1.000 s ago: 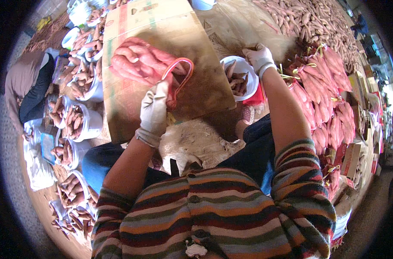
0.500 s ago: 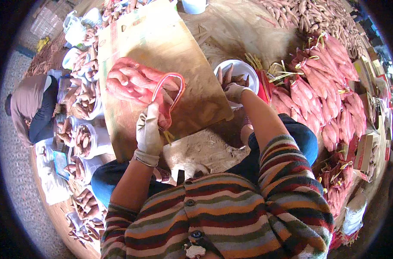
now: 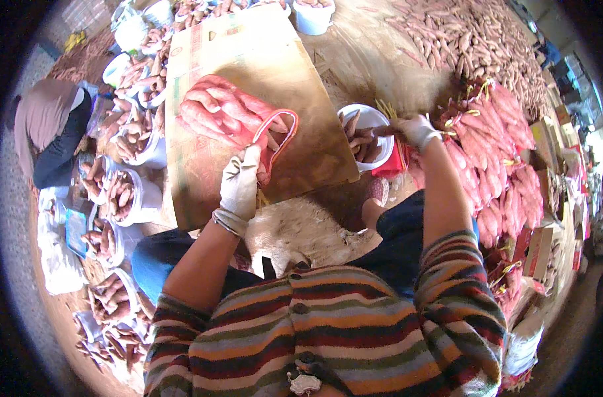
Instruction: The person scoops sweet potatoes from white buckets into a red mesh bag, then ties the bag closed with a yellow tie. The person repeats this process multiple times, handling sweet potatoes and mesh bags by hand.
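A red mesh bag (image 3: 219, 109) filled with sweet potatoes lies on a cardboard sheet (image 3: 268, 59) in front of me. My left hand (image 3: 240, 178), in a white glove, is closed on the near edge of the bag's mouth, whose pale-lined rim stands up as a loop. To the right, beside the cardboard, a white bucket (image 3: 381, 157) holds several sweet potatoes. My right hand (image 3: 418, 131), gloved too and slightly blurred, is above and right of this bucket. It grips one end of a sweet potato (image 3: 395, 127), which points left over the bucket's rim.
Tied red mesh bags of sweet potatoes (image 3: 493, 126) are stacked at the right. A loose heap of sweet potatoes (image 3: 467, 40) spreads at the far right. Filled white buckets (image 3: 146, 202) line the left, where another person (image 3: 50, 126) bends over. Red netting (image 3: 395, 164) lies beside the near bucket.
My right hand has come out of the bucket and moved right, now with a sweet potato in it. My left hand still holds the bag's rim. The whole view has shifted slightly.
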`<state>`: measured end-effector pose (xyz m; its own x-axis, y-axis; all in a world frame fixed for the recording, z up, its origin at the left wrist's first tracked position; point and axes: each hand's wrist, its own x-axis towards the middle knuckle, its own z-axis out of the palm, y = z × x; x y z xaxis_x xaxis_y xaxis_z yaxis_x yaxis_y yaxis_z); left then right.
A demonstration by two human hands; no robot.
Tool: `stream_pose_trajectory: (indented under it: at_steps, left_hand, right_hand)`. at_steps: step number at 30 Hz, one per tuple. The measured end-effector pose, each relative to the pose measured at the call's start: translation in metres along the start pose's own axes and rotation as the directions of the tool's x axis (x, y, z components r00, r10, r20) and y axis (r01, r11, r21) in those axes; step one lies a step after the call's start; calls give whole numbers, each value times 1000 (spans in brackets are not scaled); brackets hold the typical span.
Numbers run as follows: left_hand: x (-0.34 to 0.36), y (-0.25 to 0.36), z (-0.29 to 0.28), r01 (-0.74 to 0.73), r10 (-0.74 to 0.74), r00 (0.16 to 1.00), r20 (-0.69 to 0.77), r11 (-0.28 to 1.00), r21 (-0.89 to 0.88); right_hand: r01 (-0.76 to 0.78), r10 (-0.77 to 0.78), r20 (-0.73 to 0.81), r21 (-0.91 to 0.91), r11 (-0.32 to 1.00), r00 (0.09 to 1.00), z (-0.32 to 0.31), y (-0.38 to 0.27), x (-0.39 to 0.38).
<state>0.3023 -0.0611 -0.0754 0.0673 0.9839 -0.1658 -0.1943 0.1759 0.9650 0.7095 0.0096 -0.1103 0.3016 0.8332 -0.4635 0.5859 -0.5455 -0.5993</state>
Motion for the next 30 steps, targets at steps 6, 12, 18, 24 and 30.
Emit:
stream_pose_trajectory:
  at_steps: [6,12,18,24,30]
  left_hand:
    - [2,-4,-2,26,-27,1000,-2,973,-231]
    - [3,-6,-2,14,-11,1000,15,973,-231]
    - [-4,-6,4,-159,157,987,-32,983,-89]
    - [1,-21,4,-155,158,987,31,984,-93]
    - [1,-33,0,-269,270,963,3,961,66]
  right_hand:
    - [128,-338,203,657,743,919,-50,-32,-92]
    - [125,-437,435,581,804,787,24,-66,-148]
    - [-30,-430,476,696,717,767,123,-114,-155]
    - [-83,-529,437,821,565,728,185,-144,-114]
    - [-590,-651,586,767,254,481,244,-136,-62]
